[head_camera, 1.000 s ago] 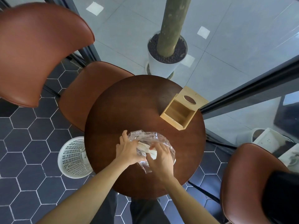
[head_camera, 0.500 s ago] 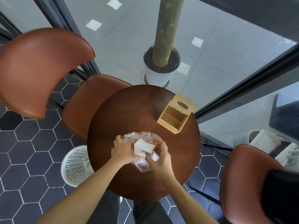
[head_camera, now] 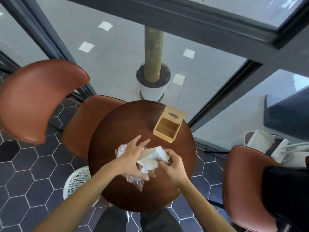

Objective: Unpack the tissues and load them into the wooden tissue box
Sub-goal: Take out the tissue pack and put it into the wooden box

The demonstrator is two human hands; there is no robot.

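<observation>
A white stack of tissues (head_camera: 153,158) sits tilted above the round dark wooden table (head_camera: 117,131), partly out of its clear plastic wrapper (head_camera: 133,180). My right hand (head_camera: 173,164) pinches the right end of the stack. My left hand (head_camera: 132,158) lies spread over the wrapper with fingers straight, thumb pressing the crumpled plastic near the front. The wooden tissue box (head_camera: 168,127) stands open at the table's far right, its lid with an oval slot (head_camera: 174,114) leaning back.
Brown leather chairs stand at the left (head_camera: 38,101) and at the right (head_camera: 247,185). A white perforated basket (head_camera: 76,180) sits on the hexagon-tiled floor by the table's left. A potted trunk (head_camera: 153,81) stands beyond the glass.
The tissue stack has come further out of the wrapper toward the right. My left hand has opened from gripping the plastic to lying spread over it. The camera tilted up.
</observation>
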